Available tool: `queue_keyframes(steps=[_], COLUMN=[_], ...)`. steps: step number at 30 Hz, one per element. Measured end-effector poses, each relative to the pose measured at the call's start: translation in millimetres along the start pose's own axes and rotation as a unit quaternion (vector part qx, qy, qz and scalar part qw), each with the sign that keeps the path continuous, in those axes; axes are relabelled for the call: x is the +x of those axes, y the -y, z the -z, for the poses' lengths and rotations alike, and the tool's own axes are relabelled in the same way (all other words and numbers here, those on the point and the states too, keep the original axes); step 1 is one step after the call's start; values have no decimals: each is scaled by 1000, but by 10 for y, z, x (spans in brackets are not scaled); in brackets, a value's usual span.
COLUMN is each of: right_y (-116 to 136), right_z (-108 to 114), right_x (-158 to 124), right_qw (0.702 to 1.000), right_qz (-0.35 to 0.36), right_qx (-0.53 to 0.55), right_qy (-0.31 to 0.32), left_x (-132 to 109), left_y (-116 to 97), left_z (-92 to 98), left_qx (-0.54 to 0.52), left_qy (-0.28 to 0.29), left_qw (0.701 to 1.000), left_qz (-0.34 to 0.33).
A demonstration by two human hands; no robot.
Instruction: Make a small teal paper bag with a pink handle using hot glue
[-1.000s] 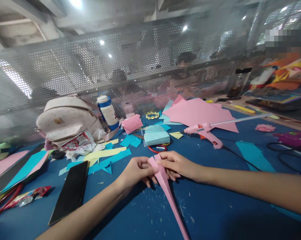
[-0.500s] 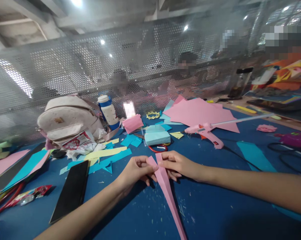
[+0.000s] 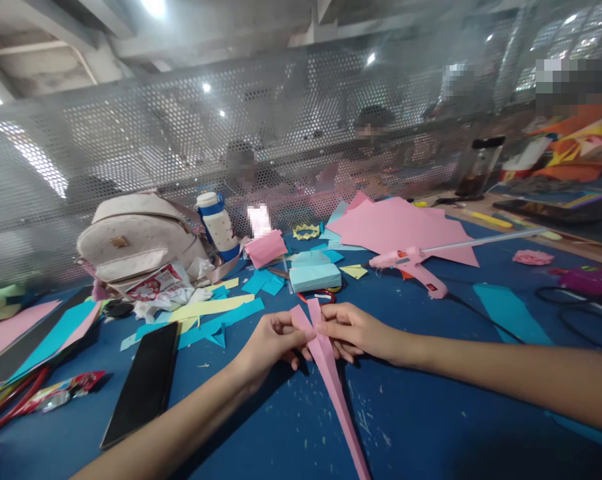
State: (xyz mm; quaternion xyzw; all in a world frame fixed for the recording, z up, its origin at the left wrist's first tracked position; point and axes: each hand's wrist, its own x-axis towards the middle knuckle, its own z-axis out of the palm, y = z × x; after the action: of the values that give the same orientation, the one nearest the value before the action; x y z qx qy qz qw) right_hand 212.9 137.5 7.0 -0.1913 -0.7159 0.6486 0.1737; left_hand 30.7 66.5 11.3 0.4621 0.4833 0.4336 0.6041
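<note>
A long pink paper strip [image 3: 337, 393] runs from the middle of the blue table [image 3: 431, 413] toward me. Its far end is split into two short flaps. My left hand [image 3: 273, 343] pinches the left flap between thumb and fingers. My right hand [image 3: 353, 329] pinches the right flap, fingers closed on the paper. The two hands meet over the strip's far end, just in front of red-handled scissors [image 3: 317, 295] and a light blue paper block [image 3: 313, 275].
A black phone [image 3: 141, 381] lies at the left. Behind it are a cream backpack [image 3: 135, 243], a white-and-blue bottle [image 3: 217, 223] and paper scraps [image 3: 215, 313]. A pink glue gun [image 3: 413, 263] and pink sheets [image 3: 401, 227] lie at the right. A perforated metal screen [image 3: 131, 140] backs the table; people sit beyond.
The strip's far end has slid a little farther from me and its two flaps stand higher between my fingers. Both hands stay nearly in place.
</note>
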Motion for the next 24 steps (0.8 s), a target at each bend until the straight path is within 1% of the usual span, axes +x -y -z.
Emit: queue_keyframes(steps=[3,8,13,19,24], right_y=[-11,-33,-11,-19,-23], right_z=[-1,7,2,-11,-6], right_x=[1,6,-1,2,5], right_qw=[1000,1000,1000,1000,1000], right_qz=[-1,-7,-7,1,-7], right_qx=[1,1,-5,7,5], right_qy=[-4,-15,21,-10,-28], left_x=[3,18,16,-3,10], left_y=[0,-5,5,18,-5], left_z=[-1,10,10,-10,6], left_qx=[2,17,14,7,20], left_qy=[1,28,11,-21,36], left_qw=[1000,999,1000,1000,999], left_qz=[1,17,10,-2,19])
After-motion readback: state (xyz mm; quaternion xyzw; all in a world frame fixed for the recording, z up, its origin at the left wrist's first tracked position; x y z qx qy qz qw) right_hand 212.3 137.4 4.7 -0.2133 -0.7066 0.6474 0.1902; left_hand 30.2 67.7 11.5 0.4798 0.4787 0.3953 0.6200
